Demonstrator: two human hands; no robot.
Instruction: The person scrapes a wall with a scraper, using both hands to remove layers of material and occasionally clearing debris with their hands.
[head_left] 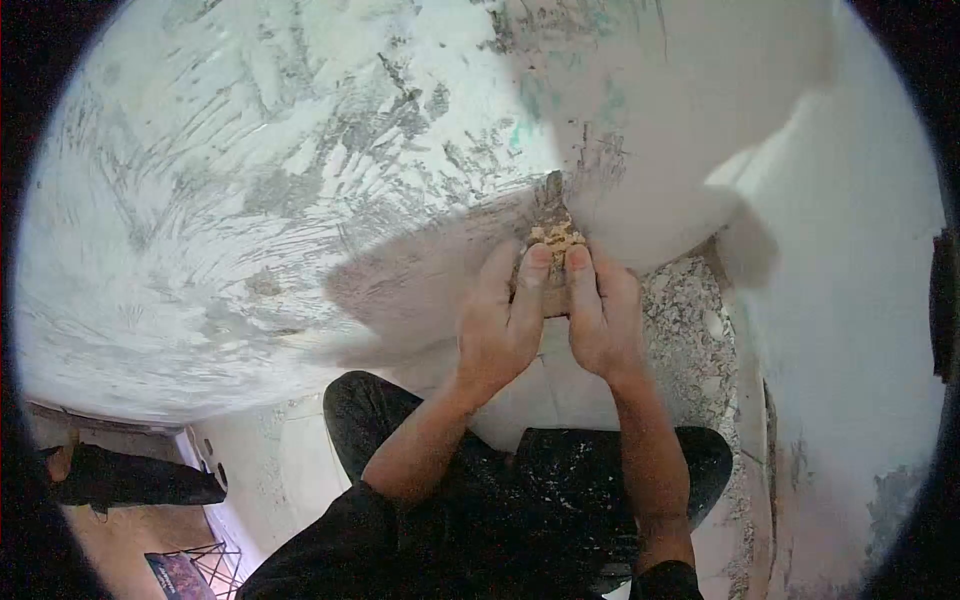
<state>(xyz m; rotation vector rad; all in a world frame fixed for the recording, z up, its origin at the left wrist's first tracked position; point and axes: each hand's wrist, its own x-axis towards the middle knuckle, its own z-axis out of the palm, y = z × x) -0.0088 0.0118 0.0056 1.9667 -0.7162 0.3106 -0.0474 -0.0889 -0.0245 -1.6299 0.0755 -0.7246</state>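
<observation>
At the frame's centre, the left hand and right hand clamp a crumb-covered tool; uneven thumb pressure could skid it across the wall.

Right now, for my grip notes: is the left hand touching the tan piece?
Touching: the head view shows the left hand with fingers pressed on the tan piece.

Left hand: forward, thumb extended | Right hand: mirrored, fingers curled | Forearms: converging forward
</observation>
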